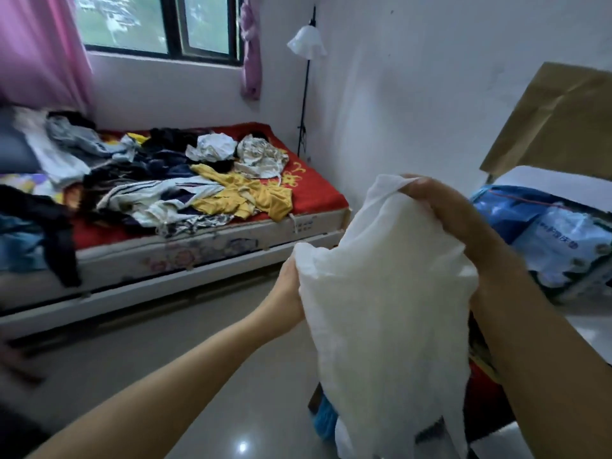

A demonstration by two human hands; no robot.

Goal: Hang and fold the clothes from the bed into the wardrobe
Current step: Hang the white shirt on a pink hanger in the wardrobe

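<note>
A bed [318,197] with a red sheet runs along the far wall under a window, and a heap of unsorted clothes [159,180] covers most of it, among them a yellow top [245,193]. No wardrobe is in view. In the foreground, over a glossy floor [185,352], hangs a thin white garment [390,299], held in the air well apart from the bed. The right hand [443,207] grips its top edge, bunched in curled fingers; the left hand [291,286] clutches the lower side edge. The fabric looks sheer and slippery, so a loose grip could likely drop it, and its trailing tail may drag on the floor or snag the boxes at right.
</note>
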